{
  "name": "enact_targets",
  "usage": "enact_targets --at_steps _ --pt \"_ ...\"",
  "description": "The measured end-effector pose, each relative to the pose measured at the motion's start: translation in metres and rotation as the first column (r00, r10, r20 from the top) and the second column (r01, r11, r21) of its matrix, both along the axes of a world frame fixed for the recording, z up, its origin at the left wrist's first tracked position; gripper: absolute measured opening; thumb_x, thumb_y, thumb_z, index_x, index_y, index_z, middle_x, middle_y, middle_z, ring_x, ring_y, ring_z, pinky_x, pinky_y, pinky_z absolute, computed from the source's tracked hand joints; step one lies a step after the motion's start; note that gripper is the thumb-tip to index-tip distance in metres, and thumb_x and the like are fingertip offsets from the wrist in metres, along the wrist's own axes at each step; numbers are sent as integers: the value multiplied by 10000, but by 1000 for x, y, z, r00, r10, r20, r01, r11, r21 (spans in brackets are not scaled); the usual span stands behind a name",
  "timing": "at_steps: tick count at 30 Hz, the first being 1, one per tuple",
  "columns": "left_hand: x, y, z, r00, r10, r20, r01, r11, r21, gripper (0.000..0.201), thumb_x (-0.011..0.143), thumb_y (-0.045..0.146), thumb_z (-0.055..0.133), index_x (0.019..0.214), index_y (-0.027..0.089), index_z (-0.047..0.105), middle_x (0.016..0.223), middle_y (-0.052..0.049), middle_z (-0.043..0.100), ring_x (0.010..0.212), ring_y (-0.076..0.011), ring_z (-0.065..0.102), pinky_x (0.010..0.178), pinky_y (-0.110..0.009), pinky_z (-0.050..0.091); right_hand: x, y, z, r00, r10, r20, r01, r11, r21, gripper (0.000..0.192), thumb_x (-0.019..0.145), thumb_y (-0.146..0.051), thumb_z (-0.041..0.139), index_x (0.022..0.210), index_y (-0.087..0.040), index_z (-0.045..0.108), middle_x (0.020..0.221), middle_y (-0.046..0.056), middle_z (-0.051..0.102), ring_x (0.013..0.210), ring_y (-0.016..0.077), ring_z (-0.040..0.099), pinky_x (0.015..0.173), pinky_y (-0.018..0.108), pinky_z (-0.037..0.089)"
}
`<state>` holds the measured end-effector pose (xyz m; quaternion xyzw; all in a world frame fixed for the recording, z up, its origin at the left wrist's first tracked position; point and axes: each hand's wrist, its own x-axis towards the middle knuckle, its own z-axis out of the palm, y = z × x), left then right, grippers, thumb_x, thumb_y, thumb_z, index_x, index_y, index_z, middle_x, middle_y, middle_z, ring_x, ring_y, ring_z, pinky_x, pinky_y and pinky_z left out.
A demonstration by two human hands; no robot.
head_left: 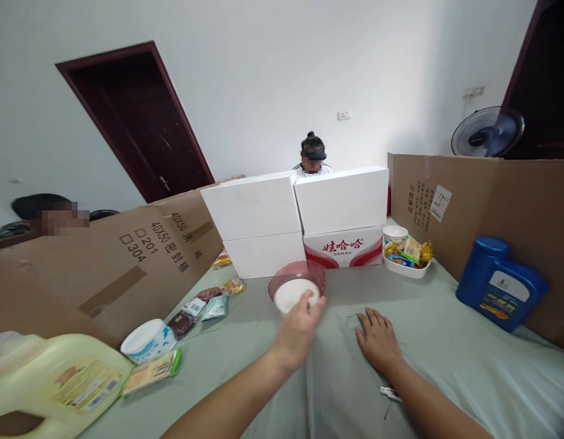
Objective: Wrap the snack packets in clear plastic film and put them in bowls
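Observation:
My left hand reaches to the middle of the table, its fingers closed on the rim of a white bowl. That bowl is at the front of a reddish see-through bowl; whether the two touch I cannot tell. My left hand is slightly blurred. To the right, my right hand lies flat on the green cloth with its fingers stretched forward and nothing in them. Beside my right forearm lies a small white item, partly covered by the arm.
White boxes stand stacked behind the bowls, with a person beyond. Cardboard walls flank both sides. A blue bottle and a snack dish are right; a yellow jug, paper bowl and several packets are left.

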<state>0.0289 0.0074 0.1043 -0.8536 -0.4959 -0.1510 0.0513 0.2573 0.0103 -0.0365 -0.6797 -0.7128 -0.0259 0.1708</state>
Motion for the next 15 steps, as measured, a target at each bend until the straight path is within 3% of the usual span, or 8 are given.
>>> enact_targets --at_steps 4,8,11,15 --pt "77 18 -16 942 -336 18 335 942 11 336 912 126 406 1194 226 559 1139 -84 582 1031 -213 546 928 -333 439 0 -1 0 1000 6 16 -7 998 64 412 900 -308 415 1261 -157 546 1372 156 502 1282 318 411 1041 460 260" --pt "138 63 -36 895 -447 -11 446 894 -38 222 887 127 481 1071 174 596 1059 -107 593 993 -224 545 895 -349 454 2 -1 -1 999 25 22 -27 992 121 364 885 -289 434 1177 -128 580 1239 175 576 1194 327 470 987 443 320" --pt "157 86 -44 873 -488 -22 486 872 -57 232 876 127 500 1084 163 595 1073 -109 594 990 -225 548 880 -349 464 6 0 -7 998 53 38 -59 984 169 333 885 -301 429 1116 -136 603 1179 171 601 1169 334 479 968 450 338" --pt "167 91 -47 837 -547 -34 542 835 -90 281 852 129 548 1127 162 596 1120 -86 607 1011 -200 564 908 -314 460 13 4 -19 995 90 31 -94 977 189 334 887 -335 405 1021 -141 641 1025 168 641 1043 339 546 915 470 367"
